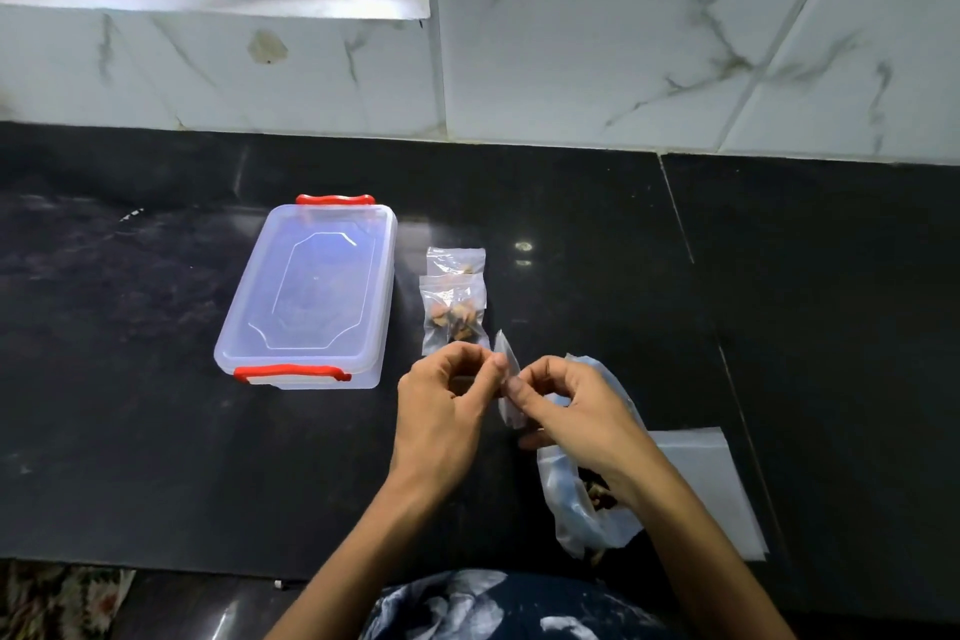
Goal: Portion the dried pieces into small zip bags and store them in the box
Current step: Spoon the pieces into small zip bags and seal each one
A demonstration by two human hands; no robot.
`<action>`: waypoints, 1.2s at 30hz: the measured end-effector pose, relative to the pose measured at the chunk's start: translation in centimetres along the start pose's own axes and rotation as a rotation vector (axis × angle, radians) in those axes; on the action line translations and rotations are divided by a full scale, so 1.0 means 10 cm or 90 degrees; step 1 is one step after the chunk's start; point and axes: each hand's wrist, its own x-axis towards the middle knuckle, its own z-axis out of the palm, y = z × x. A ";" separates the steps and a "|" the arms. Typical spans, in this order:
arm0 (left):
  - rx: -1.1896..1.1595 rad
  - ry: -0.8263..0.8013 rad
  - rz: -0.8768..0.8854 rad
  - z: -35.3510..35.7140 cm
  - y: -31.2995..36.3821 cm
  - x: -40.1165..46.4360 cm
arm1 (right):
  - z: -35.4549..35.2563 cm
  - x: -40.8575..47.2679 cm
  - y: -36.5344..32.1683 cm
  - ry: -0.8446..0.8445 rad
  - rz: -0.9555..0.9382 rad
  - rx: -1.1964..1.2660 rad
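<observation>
A small empty zip bag is pinched at its mouth between left hand and right hand. Film judged thin, limp, slippery, near weightless; best held by the stiffer zip edges. Source bag lies under the right wrist.

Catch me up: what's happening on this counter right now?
A person's left hand and right hand pinch an empty small zip bag between them. Two filled small bags lie beside the closed box. The large bag of dried pieces sits under the right wrist.
</observation>
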 end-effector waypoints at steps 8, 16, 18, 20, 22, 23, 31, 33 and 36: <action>0.256 0.065 0.081 0.00 0.03 0.08 | 0.26 -0.05 -0.03 0.219 -0.106 -0.292; 0.196 -0.029 -0.059 -0.01 0.05 0.14 | 0.32 -0.10 0.02 0.244 -0.060 -0.249; 0.195 -0.051 -0.066 0.00 0.06 0.15 | 0.34 -0.11 0.03 0.259 -0.059 -0.246; 0.189 -0.070 -0.063 0.01 0.06 0.18 | 0.36 -0.12 0.04 0.280 -0.069 -0.243; 0.187 -0.081 -0.061 0.02 0.06 0.21 | 0.37 -0.12 0.04 0.294 -0.073 -0.248; 0.191 -0.086 -0.060 0.02 0.06 0.23 | 0.37 -0.12 0.03 0.298 -0.074 -0.251; 0.262 -0.123 -0.085 -0.02 0.05 0.24 | 0.31 -0.08 0.05 0.328 -0.070 -0.327; 0.258 -0.146 -0.085 0.01 0.06 0.16 | 0.21 -0.03 0.06 0.334 -0.059 -0.265; 0.274 -0.080 -0.069 0.04 0.04 0.10 | 0.18 -0.02 0.10 0.296 -0.087 -0.211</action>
